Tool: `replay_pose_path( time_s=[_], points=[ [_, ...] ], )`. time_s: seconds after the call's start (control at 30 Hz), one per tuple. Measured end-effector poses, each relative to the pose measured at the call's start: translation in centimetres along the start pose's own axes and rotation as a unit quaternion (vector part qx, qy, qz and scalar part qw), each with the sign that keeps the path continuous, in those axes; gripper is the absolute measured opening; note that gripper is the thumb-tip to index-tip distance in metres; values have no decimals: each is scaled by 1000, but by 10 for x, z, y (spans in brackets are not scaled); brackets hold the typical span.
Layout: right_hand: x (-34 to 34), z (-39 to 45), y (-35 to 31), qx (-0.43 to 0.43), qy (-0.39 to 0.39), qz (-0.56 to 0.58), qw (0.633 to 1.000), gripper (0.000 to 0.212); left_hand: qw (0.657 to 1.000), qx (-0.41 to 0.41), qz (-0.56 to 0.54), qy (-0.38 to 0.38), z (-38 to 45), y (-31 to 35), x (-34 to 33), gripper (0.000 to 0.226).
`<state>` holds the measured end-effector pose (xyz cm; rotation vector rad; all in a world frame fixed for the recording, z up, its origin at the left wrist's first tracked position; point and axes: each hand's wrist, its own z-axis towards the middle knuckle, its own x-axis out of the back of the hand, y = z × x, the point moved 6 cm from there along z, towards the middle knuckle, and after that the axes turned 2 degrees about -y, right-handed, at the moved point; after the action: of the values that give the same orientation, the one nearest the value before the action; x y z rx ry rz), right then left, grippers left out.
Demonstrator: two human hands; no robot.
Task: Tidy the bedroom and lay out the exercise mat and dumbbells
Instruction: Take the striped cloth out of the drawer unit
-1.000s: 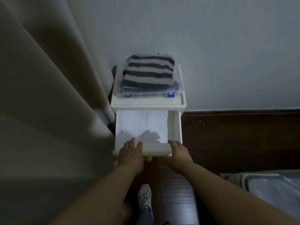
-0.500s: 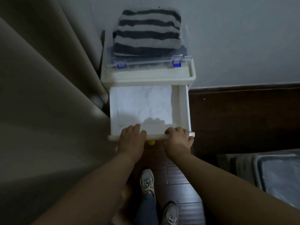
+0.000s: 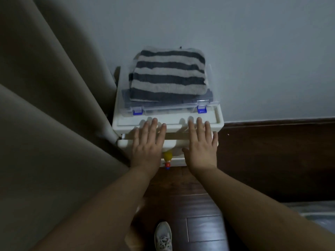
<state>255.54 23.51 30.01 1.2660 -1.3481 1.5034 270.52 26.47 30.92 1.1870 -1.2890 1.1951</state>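
Since the earlier frames, the top drawer [image 3: 126, 141] has gone from pulled well out, its pale lining showing, to nearly shut, with only a narrow strip of its rim visible at the cabinet's front edge; both my hands have changed from fingers hooked over the drawer front to flat palms.

Item, far left: beige curtain [image 3: 45, 124], hanging in folds, reaching down beside the cabinet's left side.

Item: white bedside cabinet [image 3: 218, 122], standing against the grey wall [image 3: 253, 42], dark wooden floor [image 3: 199, 205] in front of it.

Item, on the cabinet top, toward its back edge: clear plastic box [image 3: 170, 108] with two blue latches facing me; a folded striped towel [image 3: 169, 77] lies on its lid.

Item: my left hand [image 3: 147, 144], fingers straight and spread, palm down over the left half of the drawer front, fingertips reaching the cabinet top's front edge. It holds nothing.

Item, between my hands: yellow knob [image 3: 167, 155] on the drawer front, and below it a small red and blue knob [image 3: 167, 165] on the lower drawer.

Item: my right hand [image 3: 202, 146], likewise flat and spread, over the right half of the drawer front, gripping nothing.

Item, bottom edge: my pale sneaker [image 3: 163, 236] on the floorboards.

Item, lower right corner: a pale blurred surface, not identifiable.
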Motion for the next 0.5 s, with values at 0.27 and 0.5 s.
replay_pose_path(
  time_s=[0.27, 0.5],
  points=[
    [5, 31, -2, 17, 10, -35, 999, 57, 999, -6, 24, 42, 24, 4, 11, 51],
    [30, 30, -11, 3, -94, -9, 995, 57, 998, 21, -28, -54, 26, -1, 36, 73]
  ],
)
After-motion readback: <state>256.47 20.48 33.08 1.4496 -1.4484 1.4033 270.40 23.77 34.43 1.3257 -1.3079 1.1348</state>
